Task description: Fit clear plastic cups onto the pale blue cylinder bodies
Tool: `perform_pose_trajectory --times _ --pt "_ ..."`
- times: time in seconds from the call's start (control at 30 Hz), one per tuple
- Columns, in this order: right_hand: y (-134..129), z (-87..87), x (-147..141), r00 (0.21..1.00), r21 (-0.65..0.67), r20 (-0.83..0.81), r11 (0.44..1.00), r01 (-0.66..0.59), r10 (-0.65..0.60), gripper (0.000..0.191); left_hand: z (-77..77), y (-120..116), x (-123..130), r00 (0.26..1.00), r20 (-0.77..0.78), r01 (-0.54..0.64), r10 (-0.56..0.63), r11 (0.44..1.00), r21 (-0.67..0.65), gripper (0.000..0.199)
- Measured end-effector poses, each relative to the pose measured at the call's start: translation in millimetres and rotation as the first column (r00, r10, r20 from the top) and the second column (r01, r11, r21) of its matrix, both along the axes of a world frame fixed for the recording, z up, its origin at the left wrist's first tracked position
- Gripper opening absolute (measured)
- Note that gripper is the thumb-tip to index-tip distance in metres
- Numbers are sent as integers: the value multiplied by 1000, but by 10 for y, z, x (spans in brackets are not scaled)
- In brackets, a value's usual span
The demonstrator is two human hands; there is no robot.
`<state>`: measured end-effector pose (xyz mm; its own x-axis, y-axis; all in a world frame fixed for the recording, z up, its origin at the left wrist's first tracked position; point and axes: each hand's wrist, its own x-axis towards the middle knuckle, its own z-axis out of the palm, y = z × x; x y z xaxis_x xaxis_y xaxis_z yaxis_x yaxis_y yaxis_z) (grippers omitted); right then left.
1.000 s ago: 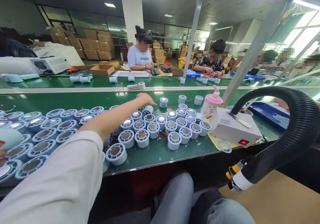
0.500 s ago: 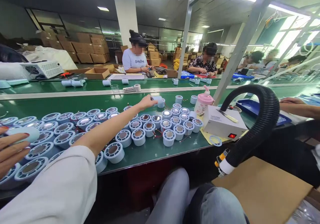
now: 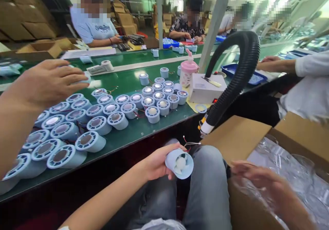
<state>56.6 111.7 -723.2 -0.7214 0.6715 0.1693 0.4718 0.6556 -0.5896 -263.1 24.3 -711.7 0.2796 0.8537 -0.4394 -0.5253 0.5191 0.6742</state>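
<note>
Holding a light-blue fan housing [image 3: 180, 164] above our lap, our left hand [image 3: 160, 161] has its grip closed round the side; the open end shows a white fan, and thin wires poke out at the top. Our right hand [image 3: 259, 178] is blurred beside clear plastic pieces [image 3: 288, 170] in an open carton [image 3: 239, 134], and we cannot tell whether its grip pinches one. Similar housings [image 3: 117, 120] stand on the green counter [image 3: 136, 139]. For writing, we find dark lettering on the light-blue shirt [image 3: 101, 28] opposite and fine print on the white machine [image 3: 205, 92], neither clear enough to read.
</note>
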Motion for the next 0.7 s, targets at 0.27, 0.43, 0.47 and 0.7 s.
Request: perform_pose_trajectory --times 0.27,0.43,0.47,0.7 --pt "-306 204 -949 976 382 176 905 -189 130 44 146 -10 124 748 -657 318 -92 919 234 26" --pt "-258 198 -999 959 107 208 970 -220 194 13 189 -140 179 489 -850 399 196 816 418 18" --pt "-246 218 -979 961 26 173 974 -223 215 12 186 -159 180 489 -841 371 232 818 441 17" --pt "-320 322 -974 984 -200 -1 964 -175 178 22 -33 -143 104 609 -704 275 366 735 620 62"
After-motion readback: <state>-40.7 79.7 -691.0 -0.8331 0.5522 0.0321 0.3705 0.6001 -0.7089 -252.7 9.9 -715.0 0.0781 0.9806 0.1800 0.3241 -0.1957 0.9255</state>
